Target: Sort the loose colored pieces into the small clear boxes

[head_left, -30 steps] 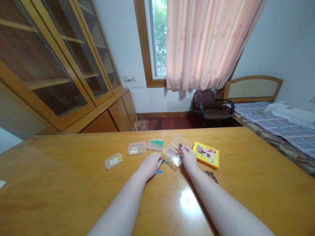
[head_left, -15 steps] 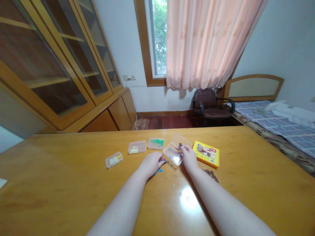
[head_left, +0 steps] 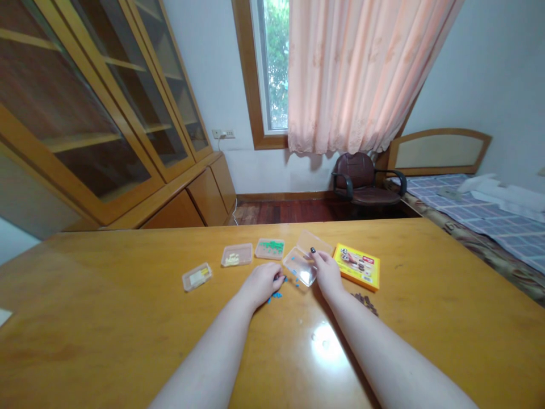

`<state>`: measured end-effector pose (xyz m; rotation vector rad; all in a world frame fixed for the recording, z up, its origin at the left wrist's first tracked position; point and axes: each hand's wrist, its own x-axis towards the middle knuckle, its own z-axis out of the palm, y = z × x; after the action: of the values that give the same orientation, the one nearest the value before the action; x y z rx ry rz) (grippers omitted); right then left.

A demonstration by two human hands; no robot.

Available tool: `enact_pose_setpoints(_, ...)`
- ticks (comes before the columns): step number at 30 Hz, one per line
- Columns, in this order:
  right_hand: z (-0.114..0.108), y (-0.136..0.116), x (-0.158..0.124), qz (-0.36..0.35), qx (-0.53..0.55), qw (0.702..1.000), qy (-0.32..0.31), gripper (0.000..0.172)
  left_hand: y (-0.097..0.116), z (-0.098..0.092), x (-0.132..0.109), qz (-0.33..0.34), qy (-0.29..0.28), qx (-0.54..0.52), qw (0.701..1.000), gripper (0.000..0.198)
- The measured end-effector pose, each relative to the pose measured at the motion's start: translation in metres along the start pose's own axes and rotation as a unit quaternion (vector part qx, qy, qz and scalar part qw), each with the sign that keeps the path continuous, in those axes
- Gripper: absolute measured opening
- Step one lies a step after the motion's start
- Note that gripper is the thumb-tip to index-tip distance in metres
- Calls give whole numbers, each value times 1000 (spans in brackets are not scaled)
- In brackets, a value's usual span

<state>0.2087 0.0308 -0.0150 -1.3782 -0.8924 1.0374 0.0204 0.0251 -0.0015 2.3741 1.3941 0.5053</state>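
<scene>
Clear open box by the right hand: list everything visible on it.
The small clear plastic box is shallow, rectangular and see-through, its lid swung open behind it. A few blue bits lie inside. The right hand grips its right edge. It rests low over the wooden table, loose blue pieces beside it.

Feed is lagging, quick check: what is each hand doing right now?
Left hand: curled over the blue pieces; whether it grips any cannot be told.
Right hand: closed on the clear box, lid open.
</scene>
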Motion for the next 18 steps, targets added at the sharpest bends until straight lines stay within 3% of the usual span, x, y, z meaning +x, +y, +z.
enact_pose_setpoints(8, -1, 8, 4, -25, -8, 1000, -7, 36, -4, -7, 1, -19, 124, -38, 991, 12)
enact_pose_setpoints(12, 2, 9, -1, -54, -64, 994, -68, 31, 0, -10, -4, -39, 206, -44, 977, 13)
enact_pose_setpoints(15, 4, 10, -5, -85, -98, 983, -133, 30, 4, -9, -6, 13, 173, -53, 983, 13)
enact_pose_setpoints(18, 4, 10, -4, -85, -94, 984, -127, 31, 7, -8, -5, 58, 121, -56, 989, 23)
